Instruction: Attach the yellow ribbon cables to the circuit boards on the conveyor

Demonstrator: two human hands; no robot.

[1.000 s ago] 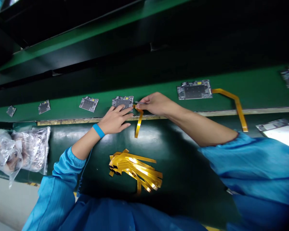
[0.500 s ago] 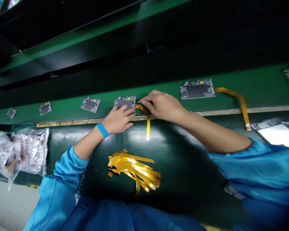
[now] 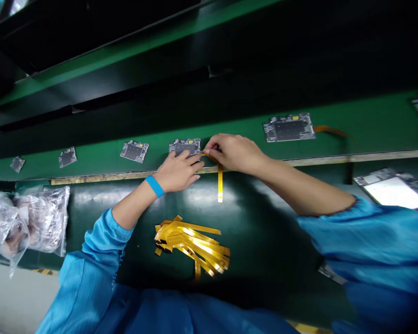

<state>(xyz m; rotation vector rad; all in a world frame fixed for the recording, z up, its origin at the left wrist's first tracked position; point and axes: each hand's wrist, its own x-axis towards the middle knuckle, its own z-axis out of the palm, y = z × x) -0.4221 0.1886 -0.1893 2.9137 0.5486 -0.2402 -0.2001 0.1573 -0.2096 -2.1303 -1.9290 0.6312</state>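
My left hand (image 3: 179,170) lies with fingers stretched flat on the near edge of a small grey circuit board (image 3: 185,145) on the green conveyor belt (image 3: 230,134). My right hand (image 3: 233,152) is closed in a pinch at the board's right edge, on the top end of a yellow flex strip (image 3: 220,182). The strip hangs straight down over the belt's edge onto the dark green mat (image 3: 264,241). A pile of several more yellow flex strips (image 3: 191,243) lies on the mat in front of me.
More circuit boards sit along the belt: to the left (image 3: 134,150), (image 3: 67,157), (image 3: 17,163), and a bigger one (image 3: 289,127) to the right with its own strip. Clear plastic bags (image 3: 28,220) lie at far left. A bright flat panel (image 3: 393,190) is at far right.
The yellow strip swung from slanting left to hanging straight down, and my right hand closed in on the board's right edge. The boards have shifted slightly right in the picture.
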